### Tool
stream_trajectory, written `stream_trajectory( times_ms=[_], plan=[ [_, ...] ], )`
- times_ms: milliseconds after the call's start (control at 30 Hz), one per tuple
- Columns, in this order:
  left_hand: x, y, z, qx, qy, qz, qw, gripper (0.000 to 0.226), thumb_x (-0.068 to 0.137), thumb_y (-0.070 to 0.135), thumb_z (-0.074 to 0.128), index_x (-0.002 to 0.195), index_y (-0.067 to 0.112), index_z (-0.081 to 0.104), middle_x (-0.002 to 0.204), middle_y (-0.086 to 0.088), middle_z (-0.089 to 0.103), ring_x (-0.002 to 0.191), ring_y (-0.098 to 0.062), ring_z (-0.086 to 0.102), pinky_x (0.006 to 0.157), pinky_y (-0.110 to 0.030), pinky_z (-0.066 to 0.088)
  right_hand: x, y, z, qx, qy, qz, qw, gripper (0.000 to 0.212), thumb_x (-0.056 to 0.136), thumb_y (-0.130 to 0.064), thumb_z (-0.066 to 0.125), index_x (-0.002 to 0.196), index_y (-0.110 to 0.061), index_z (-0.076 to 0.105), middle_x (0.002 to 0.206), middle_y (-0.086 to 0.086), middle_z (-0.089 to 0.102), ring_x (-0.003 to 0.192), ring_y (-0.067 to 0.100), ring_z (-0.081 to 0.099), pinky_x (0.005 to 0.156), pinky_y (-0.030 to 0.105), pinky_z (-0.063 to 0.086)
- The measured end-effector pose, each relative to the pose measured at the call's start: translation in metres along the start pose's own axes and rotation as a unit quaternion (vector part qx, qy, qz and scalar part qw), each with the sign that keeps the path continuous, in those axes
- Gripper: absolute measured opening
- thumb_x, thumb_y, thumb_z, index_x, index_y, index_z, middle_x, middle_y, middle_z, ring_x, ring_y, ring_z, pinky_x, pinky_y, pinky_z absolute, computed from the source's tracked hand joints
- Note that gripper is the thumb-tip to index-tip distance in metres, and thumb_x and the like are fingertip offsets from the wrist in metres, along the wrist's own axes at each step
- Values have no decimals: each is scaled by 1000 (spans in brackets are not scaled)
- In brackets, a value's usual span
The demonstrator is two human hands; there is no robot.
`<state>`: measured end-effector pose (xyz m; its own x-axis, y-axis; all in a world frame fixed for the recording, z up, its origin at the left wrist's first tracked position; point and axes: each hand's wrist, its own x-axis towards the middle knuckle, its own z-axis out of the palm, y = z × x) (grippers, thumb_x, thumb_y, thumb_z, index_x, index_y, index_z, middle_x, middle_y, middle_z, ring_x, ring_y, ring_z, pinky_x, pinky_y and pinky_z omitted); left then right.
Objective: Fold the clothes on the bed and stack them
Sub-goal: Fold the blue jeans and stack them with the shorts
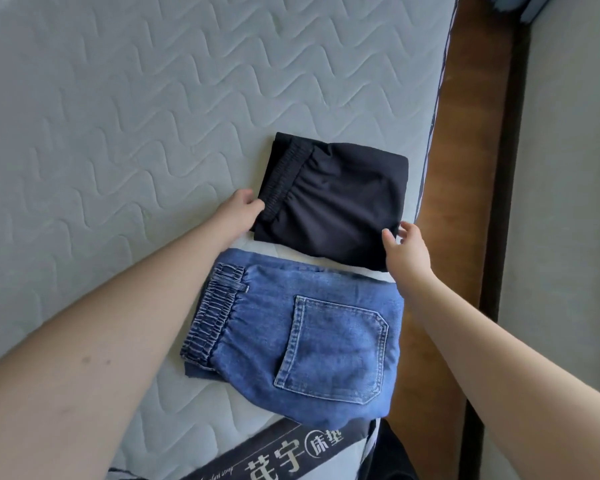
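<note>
A folded black garment (336, 202) with an elastic waistband lies on the quilted grey mattress (118, 116), near its right edge. Closer to me lies a folded blue denim garment (302, 341), its back pocket facing up; the two lie side by side, not stacked. My left hand (238, 213) holds the black garment's left edge at the waistband, thumb on top and fingers hidden under the cloth. My right hand (407, 251) touches its near right corner with the thumb on the fabric and the fingers spread, relaxed, past the edge.
A thin white strip (291, 256) shows between the two garments. The brown wooden bed frame (465, 202) runs along the mattress's right side, with grey floor (568, 202) beyond it. A dark printed label band (274, 455) crosses the mattress's near edge.
</note>
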<state>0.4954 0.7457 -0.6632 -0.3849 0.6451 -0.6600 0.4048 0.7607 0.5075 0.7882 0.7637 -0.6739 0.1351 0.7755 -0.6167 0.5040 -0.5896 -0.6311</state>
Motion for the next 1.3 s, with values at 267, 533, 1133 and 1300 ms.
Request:
stream_trajectory(
  times_ms=[267,533,1133,1300],
  plan=[
    [38,19,30,-152,26,-23,988,79,75,58,73,134,13,45,119,1,58,107,-21,60,94,-44,51,41,-8,-7,34,-30,70,996,60,98,-41,53,149,-24,27,129,-1,49,108,23,52,91,37,47],
    [24,40,22,-217,-73,-39,973,32,87,26,71,116,19,60,107,-8,70,91,-23,69,76,-39,58,47,-18,-9,25,-83,10,996,28,97,-28,55,122,-18,49,112,2,58,98,22,57,75,30,44],
    [-140,-35,-15,-275,-23,129,952,49,83,20,64,130,27,55,122,4,67,116,-15,61,104,-38,45,-121,30,-33,202,-82,-161,963,56,96,1,54,139,-34,45,131,-6,63,122,6,57,111,39,41],
    [-183,-81,6,-263,-60,98,958,45,75,29,69,115,49,61,123,11,66,119,-12,58,110,-41,40,-176,100,-16,174,-41,-114,977,53,96,-7,59,139,-36,46,131,-14,62,122,3,56,110,38,41]
  ],
)
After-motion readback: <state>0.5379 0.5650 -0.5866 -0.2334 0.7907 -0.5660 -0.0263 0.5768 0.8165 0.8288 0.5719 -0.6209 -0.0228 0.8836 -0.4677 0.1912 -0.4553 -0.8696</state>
